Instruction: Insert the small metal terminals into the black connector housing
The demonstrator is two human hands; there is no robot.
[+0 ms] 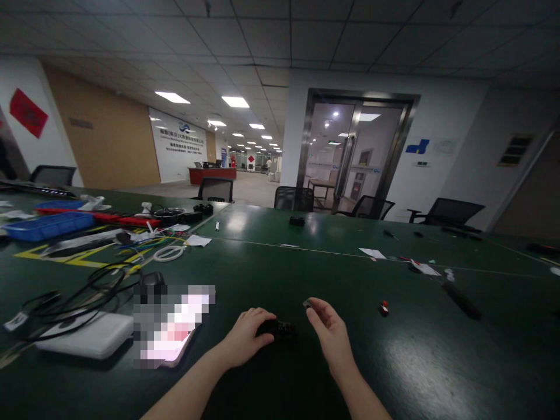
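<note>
On the dark green table (245, 274), my left hand (250, 337) is closed round the left end of a small black block-like part (282, 329), whose exact kind I cannot make out. To its right, my right hand (329, 329) pinches a tiny greyish piece (307, 304) between thumb and fingertips, held a little above and apart from the black part. The tiny piece is too small to name. A small red and silver item (384, 308) lies on the table to the right of my right hand.
At left lie a phone (175, 344) with a blurred screen, a white box (90, 335) and tangled black cables (94, 291). Farther back are a blue tray (50, 226), a white cable coil (169, 253) and another black block (297, 221). A dark strip (461, 300) lies at right.
</note>
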